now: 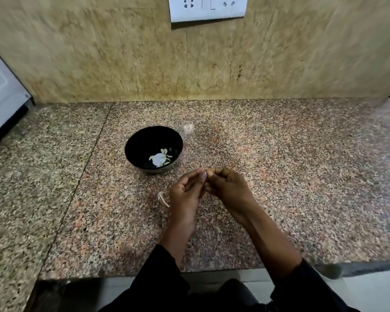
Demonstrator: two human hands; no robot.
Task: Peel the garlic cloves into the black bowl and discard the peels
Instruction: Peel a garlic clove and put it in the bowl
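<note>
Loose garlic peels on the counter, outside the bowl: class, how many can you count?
2: one peel lies just left of the left hand; a fainter one lies behind the black bowl. The hands may hide more.

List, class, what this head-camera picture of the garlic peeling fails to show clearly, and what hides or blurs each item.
- What the left hand and right hand pinch: hidden by the fingers, too small.
- Count of cloves in the black bowl: pale pieces overlap.
- Pale smudge behind the bowl: blurred, could be peel.
- White appliance: cut off by the left edge.
- Socket plate: cut off at top.
</note>
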